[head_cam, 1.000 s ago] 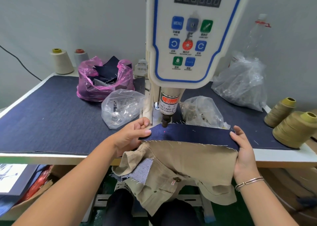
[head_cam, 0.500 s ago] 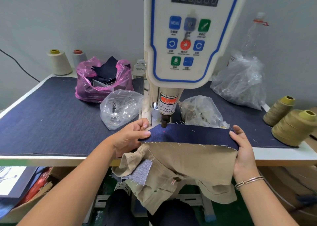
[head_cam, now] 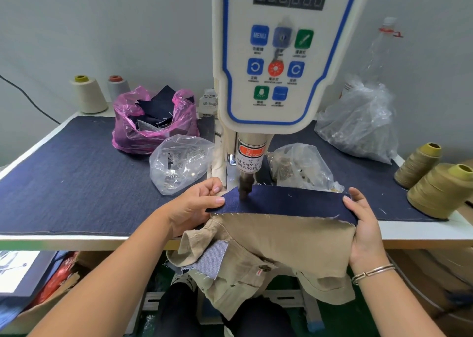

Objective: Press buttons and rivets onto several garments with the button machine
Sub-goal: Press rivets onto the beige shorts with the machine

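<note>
A khaki garment (head_cam: 276, 237) with a dark denim band (head_cam: 289, 201) is stretched under the white button machine (head_cam: 276, 63). The machine's punch (head_cam: 244, 189) is down on the band's left end. My left hand (head_cam: 194, 206) pinches the band's left corner, thumb on top. At the right end my right hand (head_cam: 363, 224) grips the band and the khaki cloth. The rest of the garment hangs over my lap, with a metal button (head_cam: 264, 268) showing on it.
A denim-covered table (head_cam: 71, 178) holds a pink bag of fabric scraps (head_cam: 151, 121), clear bags of metal parts (head_cam: 181, 162) (head_cam: 302, 168) (head_cam: 358, 124), and thread cones at left (head_cam: 88, 93) and right (head_cam: 440, 191). A cardboard box (head_cam: 38, 285) sits under the table.
The punch has come down from just above the band onto it, covering the red light spot. Both hands keep the same hold on the band.
</note>
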